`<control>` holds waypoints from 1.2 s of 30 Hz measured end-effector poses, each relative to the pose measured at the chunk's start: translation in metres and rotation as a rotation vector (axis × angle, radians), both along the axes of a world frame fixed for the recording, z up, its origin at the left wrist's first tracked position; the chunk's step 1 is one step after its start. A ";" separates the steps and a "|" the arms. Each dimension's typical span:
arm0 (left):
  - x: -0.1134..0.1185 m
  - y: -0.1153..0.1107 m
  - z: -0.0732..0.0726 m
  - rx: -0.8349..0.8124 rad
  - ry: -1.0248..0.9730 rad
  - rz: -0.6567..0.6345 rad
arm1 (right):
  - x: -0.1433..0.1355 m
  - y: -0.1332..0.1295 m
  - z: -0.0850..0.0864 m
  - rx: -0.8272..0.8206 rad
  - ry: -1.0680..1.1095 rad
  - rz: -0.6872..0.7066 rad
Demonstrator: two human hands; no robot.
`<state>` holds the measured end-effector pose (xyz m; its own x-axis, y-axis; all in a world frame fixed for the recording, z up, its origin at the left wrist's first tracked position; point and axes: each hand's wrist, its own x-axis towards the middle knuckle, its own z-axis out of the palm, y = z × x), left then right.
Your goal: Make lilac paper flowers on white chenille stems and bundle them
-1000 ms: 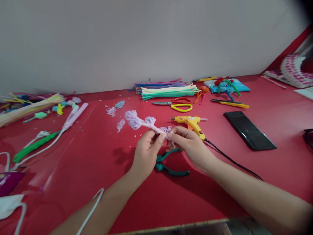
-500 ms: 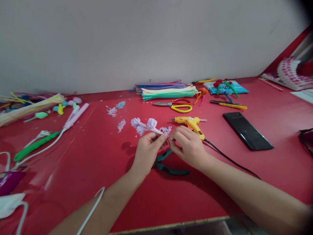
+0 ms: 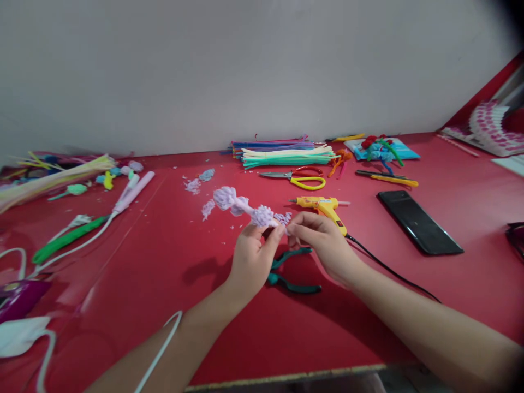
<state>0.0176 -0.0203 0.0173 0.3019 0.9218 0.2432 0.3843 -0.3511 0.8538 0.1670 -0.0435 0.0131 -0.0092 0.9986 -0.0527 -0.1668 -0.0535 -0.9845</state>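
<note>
A pale lilac pipe-cleaner flower stem (image 3: 239,205) with several fluffy blossoms points up and to the left, above the red table. My left hand (image 3: 256,248) pinches it below the lowest blossom. At the stem's lower end, the fingers of my right hand (image 3: 317,234) are closed on it; the fingertips partly hide that end. Beneath my hands lie teal-handled pliers (image 3: 297,284), their jaws hidden by my left hand. Small lilac clippings (image 3: 283,218) lie just behind the fingers.
Beyond my hands are a yellow glue gun (image 3: 323,205) with a black cord, scissors (image 3: 303,179) and bundled pipe cleaners (image 3: 286,155). A black phone (image 3: 420,222) lies to the right. On the left are a pink hot tool (image 3: 133,194), a green piece (image 3: 69,240) and white cables.
The flower stem has turned between my fingers, so its blossoms now sit at different angles, with one close to my left fingertips. My view has shifted slightly left.
</note>
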 end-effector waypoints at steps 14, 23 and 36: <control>0.002 -0.002 0.000 0.154 0.100 0.000 | 0.005 0.002 -0.005 -0.269 0.378 0.241; 0.006 0.002 0.004 -0.306 -0.175 0.032 | 0.004 -0.001 -0.006 0.385 -0.556 -0.136; 0.008 0.001 -0.002 -0.380 -0.563 0.065 | -0.003 -0.007 -0.001 0.463 -0.614 -0.143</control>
